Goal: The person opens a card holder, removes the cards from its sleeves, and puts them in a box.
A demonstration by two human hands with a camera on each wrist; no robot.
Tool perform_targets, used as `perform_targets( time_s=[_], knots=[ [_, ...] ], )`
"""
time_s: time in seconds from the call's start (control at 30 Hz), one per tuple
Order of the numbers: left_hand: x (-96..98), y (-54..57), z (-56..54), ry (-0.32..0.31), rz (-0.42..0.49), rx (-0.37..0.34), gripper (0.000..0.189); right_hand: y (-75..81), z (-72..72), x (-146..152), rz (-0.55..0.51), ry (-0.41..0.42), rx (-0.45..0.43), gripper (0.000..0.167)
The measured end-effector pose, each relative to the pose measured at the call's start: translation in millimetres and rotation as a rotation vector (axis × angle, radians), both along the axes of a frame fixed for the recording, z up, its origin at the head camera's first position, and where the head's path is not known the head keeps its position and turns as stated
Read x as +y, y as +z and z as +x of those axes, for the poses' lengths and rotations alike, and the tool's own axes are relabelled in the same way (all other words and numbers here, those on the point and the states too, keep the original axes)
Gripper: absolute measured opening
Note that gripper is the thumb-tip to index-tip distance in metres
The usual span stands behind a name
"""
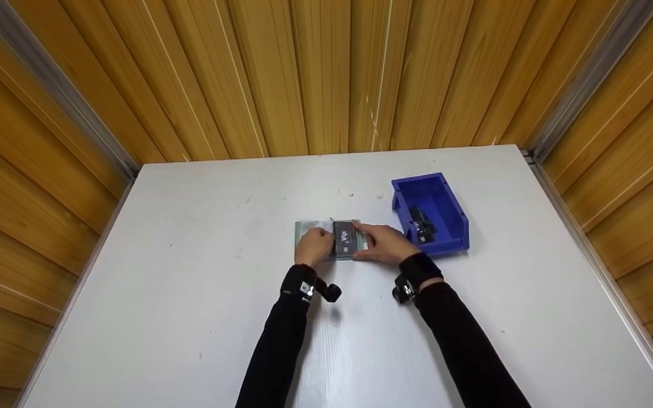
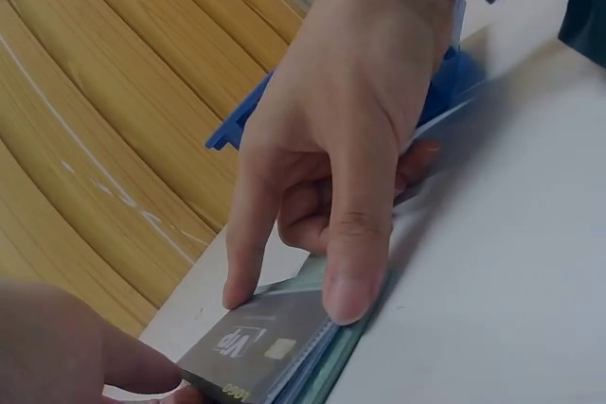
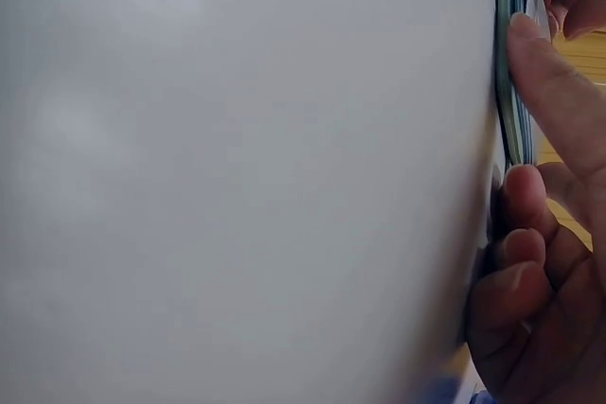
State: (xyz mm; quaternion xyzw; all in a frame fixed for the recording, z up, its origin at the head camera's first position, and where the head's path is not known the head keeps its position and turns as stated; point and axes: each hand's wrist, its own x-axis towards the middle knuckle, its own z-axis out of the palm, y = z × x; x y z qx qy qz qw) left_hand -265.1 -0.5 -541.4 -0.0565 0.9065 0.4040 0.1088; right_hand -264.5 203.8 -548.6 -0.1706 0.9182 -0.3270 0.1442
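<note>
A card holder with clear sleeves and a pale green cover (image 1: 298,231) lies spread on the white table. On its right side is a dark grey card (image 1: 344,238) printed "Vip", with a gold chip mark. My left hand (image 1: 314,247) is curled over the left side and pinches the left edge of the card, as the left wrist view shows at lower left. My right hand (image 1: 386,243) grips the holder between thumb (image 2: 350,295) and index finger (image 2: 241,272), on its near and far edges. Its other fingers are curled beneath the palm. The right wrist view shows the stacked sleeve edges (image 3: 519,92).
A blue bin (image 1: 445,212) stands just right of my right hand, with several dark items (image 1: 422,225) inside. Yellow wood-look panels (image 1: 326,79) enclose the back and sides of the white table (image 1: 202,272).
</note>
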Motion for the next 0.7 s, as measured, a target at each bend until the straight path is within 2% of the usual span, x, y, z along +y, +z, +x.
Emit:
perform_targets(
  time_s=[0.13,0.33,0.4,0.6,0.7],
  knots=[
    [1.9,-4.3,-0.4,-0.034,-0.087,0.017,0.028,0.5,-0.5,-0.5,-0.005,0.000,-0.016,0.087],
    [2.6,-6.6,1.0,-0.046,-0.106,0.057,0.025,0.2,-0.7,-1.4,0.004,-0.010,-0.020,0.086],
    [1.2,-6.3,1.5,-0.049,-0.083,0.070,0.024,0.1,-0.8,-1.5,0.008,-0.009,-0.015,0.086],
    [-6.8,-3.5,2.4,-0.029,0.064,0.074,0.020,0.5,-1.6,-1.8,0.031,-0.006,0.003,0.085],
    [-12.5,-2.7,2.3,-0.022,0.099,0.089,0.020,1.1,-2.1,-2.2,0.039,-0.004,-0.004,0.085]
  ],
)
